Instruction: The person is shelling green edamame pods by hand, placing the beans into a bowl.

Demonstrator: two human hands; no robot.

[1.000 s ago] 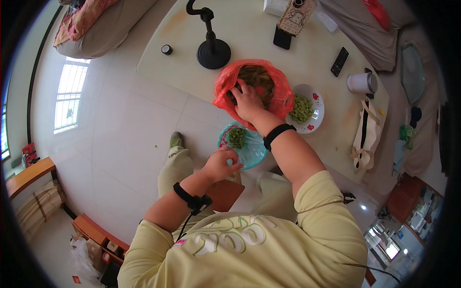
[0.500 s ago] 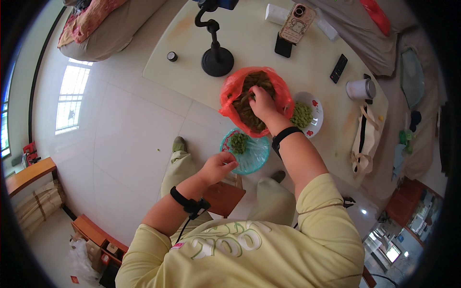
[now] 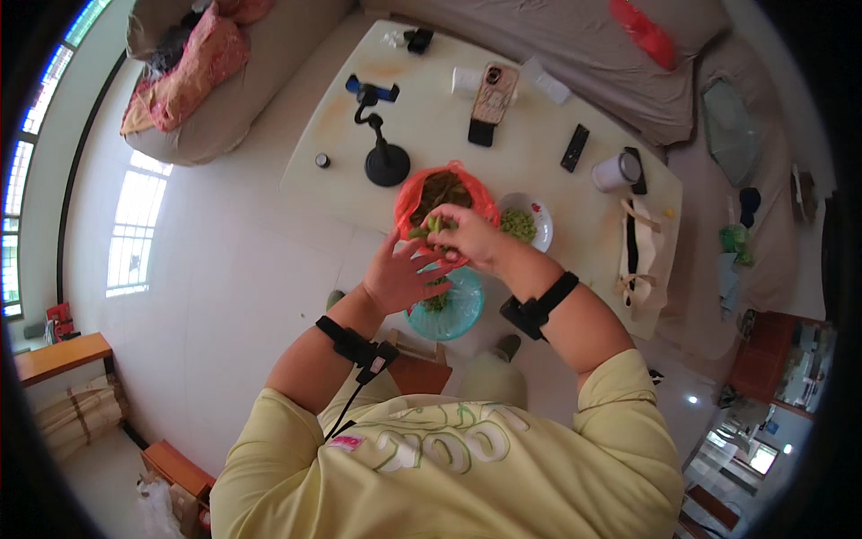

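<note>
My right hand (image 3: 469, 239) is closed on a few green bean pods (image 3: 437, 224) just in front of the red plastic bag (image 3: 409, 193). Beside it, my left hand (image 3: 400, 275) has its fingers spread, near the pods but with nothing visibly gripped. Brownish-green pods (image 3: 445, 190) fill the bag, which sits at the table's near edge. To its right stands a white bowl (image 3: 544, 235) with shelled green beans (image 3: 518, 224). Below my hands is a teal basin (image 3: 462, 311) lined with clear plastic; some green pieces (image 3: 435, 298) lie in it, partly covered by my left hand.
On the cream table (image 3: 341, 117) stand a black phone holder (image 3: 387, 165), a phone (image 3: 495, 93), a remote (image 3: 575, 148), a white can (image 3: 615, 172) and a canvas bag (image 3: 642, 251). A small wooden stool (image 3: 417, 373) is between my legs. A sofa (image 3: 575, 36) borders the far side.
My right hand has come out of the red bag with green pods and moved toward my left hand. My left hand has risen and spread its fingers. The view has tilted farther up the table.
</note>
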